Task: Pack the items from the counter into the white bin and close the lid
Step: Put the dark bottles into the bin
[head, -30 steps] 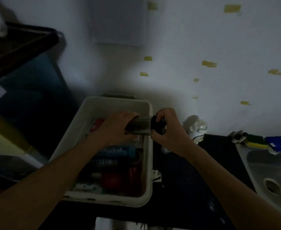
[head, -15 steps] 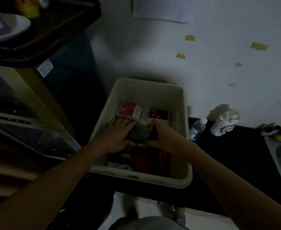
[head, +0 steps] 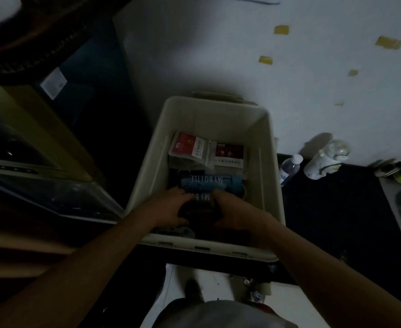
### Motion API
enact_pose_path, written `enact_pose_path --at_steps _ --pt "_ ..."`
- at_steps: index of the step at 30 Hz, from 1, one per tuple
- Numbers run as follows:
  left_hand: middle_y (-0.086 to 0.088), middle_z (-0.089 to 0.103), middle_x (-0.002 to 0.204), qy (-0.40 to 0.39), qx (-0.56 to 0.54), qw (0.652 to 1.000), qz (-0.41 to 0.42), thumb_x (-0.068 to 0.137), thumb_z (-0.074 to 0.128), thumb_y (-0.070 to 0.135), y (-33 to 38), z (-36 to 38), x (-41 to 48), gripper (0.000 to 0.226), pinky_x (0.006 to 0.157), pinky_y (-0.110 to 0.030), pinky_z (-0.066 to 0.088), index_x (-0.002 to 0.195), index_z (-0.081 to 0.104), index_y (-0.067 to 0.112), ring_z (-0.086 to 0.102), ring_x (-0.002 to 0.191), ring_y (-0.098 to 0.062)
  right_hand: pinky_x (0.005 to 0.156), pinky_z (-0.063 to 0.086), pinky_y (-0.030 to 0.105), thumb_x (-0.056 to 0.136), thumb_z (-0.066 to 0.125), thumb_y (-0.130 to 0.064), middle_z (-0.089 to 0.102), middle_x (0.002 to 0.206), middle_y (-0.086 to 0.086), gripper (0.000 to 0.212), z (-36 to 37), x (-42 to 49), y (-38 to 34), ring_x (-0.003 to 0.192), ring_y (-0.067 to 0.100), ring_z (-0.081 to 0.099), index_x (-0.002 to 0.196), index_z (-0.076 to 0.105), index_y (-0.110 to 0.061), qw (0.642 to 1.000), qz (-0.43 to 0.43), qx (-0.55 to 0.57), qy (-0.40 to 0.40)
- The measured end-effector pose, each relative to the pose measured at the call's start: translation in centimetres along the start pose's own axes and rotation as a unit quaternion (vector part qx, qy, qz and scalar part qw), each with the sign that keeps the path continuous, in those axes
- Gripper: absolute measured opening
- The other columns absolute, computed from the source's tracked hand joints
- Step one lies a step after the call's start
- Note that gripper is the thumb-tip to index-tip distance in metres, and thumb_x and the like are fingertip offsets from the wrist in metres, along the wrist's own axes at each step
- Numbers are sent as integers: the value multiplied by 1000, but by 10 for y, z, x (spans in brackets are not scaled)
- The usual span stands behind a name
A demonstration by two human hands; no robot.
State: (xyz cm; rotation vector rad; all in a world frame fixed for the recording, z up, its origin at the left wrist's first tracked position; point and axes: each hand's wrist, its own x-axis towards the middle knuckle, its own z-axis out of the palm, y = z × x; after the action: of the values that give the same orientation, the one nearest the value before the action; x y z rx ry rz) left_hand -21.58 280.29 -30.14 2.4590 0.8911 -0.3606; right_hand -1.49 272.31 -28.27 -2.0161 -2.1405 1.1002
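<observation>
My left hand [head: 171, 209] and right hand [head: 238, 215] are curled round the dark flask [head: 197, 212], settling it in the white bin [head: 270, 176]; next I'd probably let go, grab the water bottle [head: 289, 167].

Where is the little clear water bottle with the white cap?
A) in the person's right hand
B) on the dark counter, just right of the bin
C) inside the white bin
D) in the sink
B: the water bottle sits on the dark counter outside the right wall of the white bin, while the left hand and right hand both grip a dark item inside the bin.
</observation>
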Motion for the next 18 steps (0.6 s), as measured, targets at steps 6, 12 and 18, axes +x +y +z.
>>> enact_pose_path --at_steps 6,12,18 --pt "-3 48 125 -48 2 999 -11 79 71 30 4 7 7 58 96 -40 46 133 50 25 48 116 -22 81 46 25 77 76 -25 55 116 -1 49 20 7 2 98 15 55 117 49 -19 1000 1 -1 0" --pt "-4 47 126 -51 5 999 -17 77 75 30 -2 9 9 62 97 -37 44 133 49 28 46 116 -21 93 51 35 77 76 -29 52 128 2 56 27 13 0 106 18 56 124 47 -24 1000 8 14 -16" --pt "-2 47 129 -41 6 999 -13 80 71 32 -2 10 8 53 97 -35 44 130 53 29 45 118 -20 94 42 24 84 70 -21 41 142 3 53 26 10 3 118 21 50 132 46 -20 1000 5 0 -21"
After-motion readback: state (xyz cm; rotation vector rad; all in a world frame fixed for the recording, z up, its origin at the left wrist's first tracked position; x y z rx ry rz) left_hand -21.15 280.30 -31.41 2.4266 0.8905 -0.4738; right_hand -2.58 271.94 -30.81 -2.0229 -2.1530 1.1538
